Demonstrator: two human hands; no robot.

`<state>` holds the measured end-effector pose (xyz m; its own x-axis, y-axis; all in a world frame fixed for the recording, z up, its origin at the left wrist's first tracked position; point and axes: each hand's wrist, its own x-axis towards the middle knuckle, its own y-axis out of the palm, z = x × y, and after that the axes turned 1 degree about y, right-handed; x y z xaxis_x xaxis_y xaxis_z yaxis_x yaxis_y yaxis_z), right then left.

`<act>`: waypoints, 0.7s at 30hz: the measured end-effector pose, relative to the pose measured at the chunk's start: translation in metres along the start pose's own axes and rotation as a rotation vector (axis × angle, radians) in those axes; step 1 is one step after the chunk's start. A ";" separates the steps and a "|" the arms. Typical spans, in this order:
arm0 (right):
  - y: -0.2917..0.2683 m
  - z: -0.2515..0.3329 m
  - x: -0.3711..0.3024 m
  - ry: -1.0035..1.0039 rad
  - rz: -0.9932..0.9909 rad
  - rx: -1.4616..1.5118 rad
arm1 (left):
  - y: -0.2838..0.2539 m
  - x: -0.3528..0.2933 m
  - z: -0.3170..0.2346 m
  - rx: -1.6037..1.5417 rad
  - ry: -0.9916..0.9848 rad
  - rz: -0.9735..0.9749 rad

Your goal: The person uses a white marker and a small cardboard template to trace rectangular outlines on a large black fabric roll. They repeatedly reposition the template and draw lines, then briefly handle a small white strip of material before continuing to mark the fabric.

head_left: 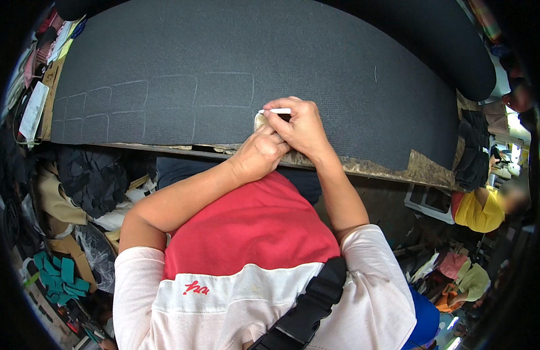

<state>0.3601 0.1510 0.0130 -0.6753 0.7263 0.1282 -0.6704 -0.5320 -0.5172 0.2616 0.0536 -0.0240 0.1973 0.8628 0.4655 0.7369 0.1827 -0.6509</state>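
Cloth [316,52], dark and felt-like, spread over a worn worktop [424,167] from far left to well right: probably soft and limp, heavy only in bulk, grippy rather than slippery, best lifted by two corners. Near the middle of its front edge, left hand [261,153] curled over the lower part of a pale template [259,121], fingers partly hidden beneath the other hand; gripping or merely pressing, impossible to tell. Template, by the look of it, thin, light and fairly stiff, liable to slide without firm pressure; best pinned at its middle, clear of the rim. Just beside, white marking stick [280,111] pinched between thumb and fingers of the right hand [299,125], tip at the template's upper edge; chalk or pen, unclear. Likely very light, perhaps brittle, with the surest hold close to the tip.

By count, left to right: one heap of teal scraps [60,279]; roughly a dozen pale outlines [170,93] in two rows, exact number lost toward the rim; two hands, one template, one stick; one short pale stroke [375,74]; one white plastic frame [424,204]; one dark roll [445,41]; at least one co-worker in yellow [481,211].
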 end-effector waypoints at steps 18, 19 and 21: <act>-0.047 0.009 -0.071 0.134 -0.112 -0.165 | -0.006 0.015 0.000 -0.025 -0.108 0.028; -0.051 0.005 -0.063 0.123 -0.216 -0.126 | -0.007 0.022 0.005 0.022 -0.115 0.030; -0.060 0.001 -0.050 0.199 -0.367 0.073 | -0.011 0.035 0.018 0.110 -0.137 0.004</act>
<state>0.4339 0.1465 0.0382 -0.3200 0.9394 0.1229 -0.8801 -0.2467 -0.4057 0.2489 0.0906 -0.0117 0.1051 0.9184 0.3814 0.6597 0.2226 -0.7178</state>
